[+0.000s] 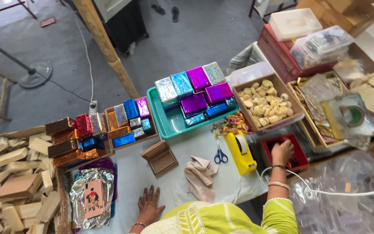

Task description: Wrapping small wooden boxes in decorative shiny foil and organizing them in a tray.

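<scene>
A grey carpeted floor lies beyond a white-covered table (174, 173), with a wooden post and a fan stand further back. The person sits at the table's near edge in a yellow-green garment.

The left hand (149, 207) lies flat on the table cover near the near edge, fingers spread, holding nothing. Just to its left a phone in a pink case (93, 198) rests on crumpled silver foil (83, 186). Beyond the hand sits a small open brown box (160, 157), and beside that a crumpled beige cloth (199, 172).

The right hand (282, 151) reaches into a red tray (301, 152) towards the table's right edge — fingers curled downward over its contents, and I cannot tell whether they have hold of anything. Bangles sit on that wrist, and a white cable (347, 192) crosses just below it.

Between the two hands lie blue-handled scissors (220, 156) and a yellow tape dispenser (240, 152), the dispenser just left of the red tray.

At the far edge a teal tray (169, 123) carries foil-wrapped boxes (198, 89) in purple, blue and silver. To its right an open cardboard box holds pale round biscuits (264, 100). To its left, more foil-wrapped boxes in red, copper and blue (104, 130) fill shallow cartons. At the far left a big carton holds plain wooden blocks (14, 182) — clear plastic packaging (347, 199) is heaped at the right corner.
</scene>
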